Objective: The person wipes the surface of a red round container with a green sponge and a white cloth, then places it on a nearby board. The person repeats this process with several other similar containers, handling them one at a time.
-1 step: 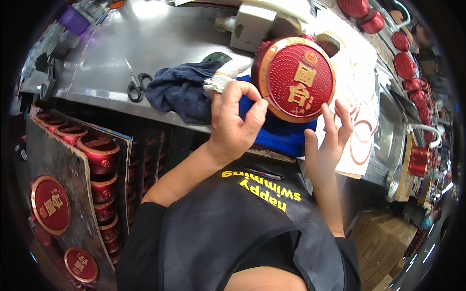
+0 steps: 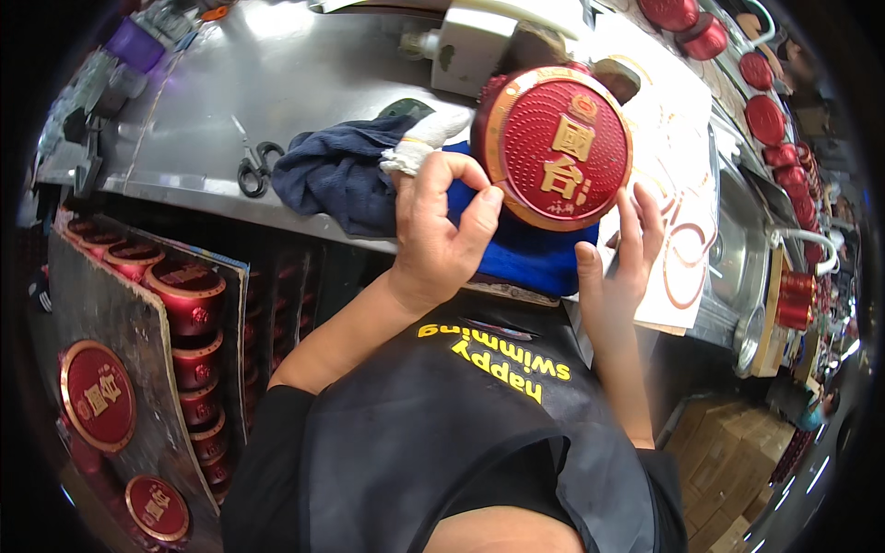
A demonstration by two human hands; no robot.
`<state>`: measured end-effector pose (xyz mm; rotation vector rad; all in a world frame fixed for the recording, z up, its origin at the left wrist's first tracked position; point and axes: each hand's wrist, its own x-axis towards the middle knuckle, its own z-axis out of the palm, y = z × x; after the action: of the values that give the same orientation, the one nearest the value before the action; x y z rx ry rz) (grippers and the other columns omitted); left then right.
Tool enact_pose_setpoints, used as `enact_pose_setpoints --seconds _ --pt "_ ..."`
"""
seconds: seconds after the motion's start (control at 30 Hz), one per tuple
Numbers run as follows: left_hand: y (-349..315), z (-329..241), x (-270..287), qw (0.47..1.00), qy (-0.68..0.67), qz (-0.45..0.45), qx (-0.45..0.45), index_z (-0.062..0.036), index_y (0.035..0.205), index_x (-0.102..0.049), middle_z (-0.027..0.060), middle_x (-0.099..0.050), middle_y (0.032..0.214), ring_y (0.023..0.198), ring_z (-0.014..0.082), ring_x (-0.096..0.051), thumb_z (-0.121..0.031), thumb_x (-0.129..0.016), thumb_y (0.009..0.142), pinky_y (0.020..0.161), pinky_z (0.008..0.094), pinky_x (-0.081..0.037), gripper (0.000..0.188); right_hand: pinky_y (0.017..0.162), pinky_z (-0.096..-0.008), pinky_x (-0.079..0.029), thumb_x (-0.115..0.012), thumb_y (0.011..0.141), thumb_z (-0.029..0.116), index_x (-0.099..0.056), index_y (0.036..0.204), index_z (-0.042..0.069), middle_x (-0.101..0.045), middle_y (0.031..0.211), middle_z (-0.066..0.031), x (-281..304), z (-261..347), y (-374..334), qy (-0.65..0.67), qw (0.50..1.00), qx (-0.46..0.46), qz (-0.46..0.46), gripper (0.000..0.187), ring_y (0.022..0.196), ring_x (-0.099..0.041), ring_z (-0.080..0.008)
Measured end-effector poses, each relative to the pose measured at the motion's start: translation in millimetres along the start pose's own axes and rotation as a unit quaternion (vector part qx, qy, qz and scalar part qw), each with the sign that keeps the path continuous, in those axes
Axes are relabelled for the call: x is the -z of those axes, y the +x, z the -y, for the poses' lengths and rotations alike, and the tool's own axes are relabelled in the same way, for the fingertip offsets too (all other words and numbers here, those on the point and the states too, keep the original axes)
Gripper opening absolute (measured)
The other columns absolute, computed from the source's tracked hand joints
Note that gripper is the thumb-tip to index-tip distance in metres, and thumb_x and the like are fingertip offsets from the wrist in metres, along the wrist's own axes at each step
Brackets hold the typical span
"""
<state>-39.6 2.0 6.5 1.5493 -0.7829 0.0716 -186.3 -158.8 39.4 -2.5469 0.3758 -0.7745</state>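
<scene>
A round red lid or container (image 2: pixel 558 152) with raised gold characters and a copper-coloured band round its edge stands tilted toward me above a blue cloth (image 2: pixel 530 258). Beside its lower left edge, my left hand (image 2: pixel 442 221) is closed, thumb and forefinger pinched together; whatever lies between them is too small to make out. My right hand (image 2: pixel 622 253) is at the lower right rim, fingers apart and thumb held off, the fingertips at or just by the edge. The container's back side is hidden.
Left of my hands lie a dark blue cloth (image 2: pixel 336 170), a white glove (image 2: pixel 424 143) and black scissors (image 2: pixel 258 166) on the metal table (image 2: pixel 212 92). A white sheet (image 2: pixel 678 175) bears thin orange rings. Red containers (image 2: pixel 189 295) fill a rack at lower left; a sink (image 2: pixel 737 240) is right.
The whole view has shifted very slightly, with the red container appearing a few pixels further left and up. Both hands keep nearly the same pose.
</scene>
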Motion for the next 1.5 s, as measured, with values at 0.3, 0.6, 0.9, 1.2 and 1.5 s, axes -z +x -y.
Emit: enact_pose_setpoints --seconds 0.3,0.6,0.9,1.2,1.5 --pt "-1.4 1.8 -2.7 1.000 -0.016 0.013 0.021 -0.0015 0.097 -0.054 0.0006 -0.051 0.091 0.076 0.0056 -0.046 -0.005 -0.065 0.094 0.069 0.0213 -0.040 0.012 0.115 -0.0469 -0.032 -0.081 0.081 0.046 -0.026 0.152 -0.012 -0.043 0.147 -0.0297 -12.0 -8.1 7.3 0.070 0.990 -0.112 0.050 0.106 0.138 -0.041 -0.0406" --pt "-3.8 3.0 -1.9 0.998 -0.019 0.020 0.049 -0.0020 0.097 -0.054 0.0014 -0.052 0.094 0.077 0.0055 -0.047 -0.006 -0.064 0.095 0.070 0.0217 -0.041 0.012 0.116 -0.0463 -0.031 -0.082 0.081 0.043 -0.025 0.151 -0.013 -0.043 0.146 -0.0320 -11.9 -8.9 10.2 0.147 0.977 -0.144 0.050 0.107 0.138 -0.041 -0.0427" --pt "-1.5 1.5 -0.1 1.000 0.002 0.006 0.021 -0.0016 0.097 -0.054 0.0035 -0.055 0.095 0.091 0.0111 -0.048 -0.009 -0.064 0.095 0.084 0.0257 -0.041 0.013 0.116 -0.0455 -0.030 -0.084 0.079 0.043 -0.023 0.152 -0.013 -0.041 0.149 -0.0315 -15.5 -5.2 10.6 0.112 0.977 -0.174 0.052 0.111 0.141 -0.039 -0.0415" --pt "19.0 13.3 0.5 0.977 -0.175 0.008 0.124 -0.0021 0.116 -0.050 0.0071 -0.054 0.110 0.103 0.0153 -0.048 -0.025 -0.063 0.101 0.095 0.0298 -0.039 0.030 0.116 -0.0444 -0.031 -0.084 0.079 0.044 -0.024 0.153 -0.011 -0.043 0.148 -0.0291 -15.2 -8.1 11.2 0.168 0.967 -0.185 0.056 0.110 0.140 -0.040 -0.0394" --pt "25.0 19.9 -0.2 0.979 -0.162 0.048 0.114 -0.0033 0.124 -0.043 0.0052 -0.049 0.116 0.107 0.0099 -0.045 -0.019 -0.061 0.102 0.096 0.0265 -0.039 0.033 0.108 -0.0387 -0.040 -0.082 0.084 0.042 -0.022 0.154 -0.007 -0.049 0.142 -0.0208 -14.9 -11.3 9.7 0.142 0.976 -0.152 0.069 0.104 0.130 -0.049 -0.0286"
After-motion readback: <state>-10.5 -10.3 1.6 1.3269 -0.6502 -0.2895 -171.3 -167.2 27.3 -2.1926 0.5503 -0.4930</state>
